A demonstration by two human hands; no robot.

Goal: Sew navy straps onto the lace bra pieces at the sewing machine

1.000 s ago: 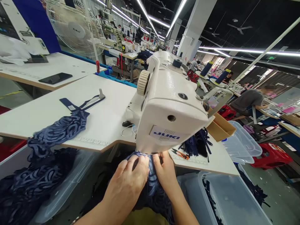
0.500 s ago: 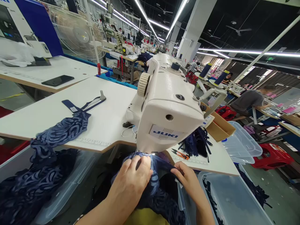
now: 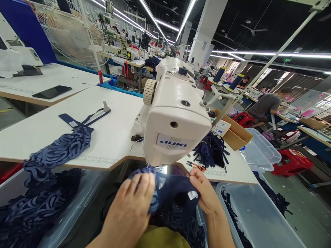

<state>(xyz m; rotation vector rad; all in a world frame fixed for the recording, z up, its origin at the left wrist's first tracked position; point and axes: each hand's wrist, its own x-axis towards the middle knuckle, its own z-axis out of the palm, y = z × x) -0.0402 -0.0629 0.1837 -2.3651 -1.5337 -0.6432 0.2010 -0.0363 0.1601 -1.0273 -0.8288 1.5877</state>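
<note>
A navy garment [image 3: 172,187], part plain band and part patterned lace, lies under the head of a white JUKI sewing machine [image 3: 178,127]. My left hand [image 3: 131,199] is on the patterned part just in front of the machine, fingers close together and curved over the cloth; its thumb is hidden. Between thumb and fingertips, my right hand [image 3: 205,193] pinches the upper right edge of the plain band. A small white label [image 3: 192,195] shows on the band beside that hand. The machine head hides the needle, though its lamp lights the cloth.
Orange-handled snips [image 3: 196,166] and a bundle of navy straps [image 3: 207,151] lie right of the machine. Another lace piece [image 3: 64,148] hangs off the left table edge into a plastic bin [image 3: 74,206]. A clear lidded bin [image 3: 258,213] stands at right. A person [image 3: 266,106] sits farther back.
My right hand has turned up and spread the band flatter, bringing its white label into view. My left hand has shifted left and flattened somewhat over the cloth. The camera view has swung slightly right.
</note>
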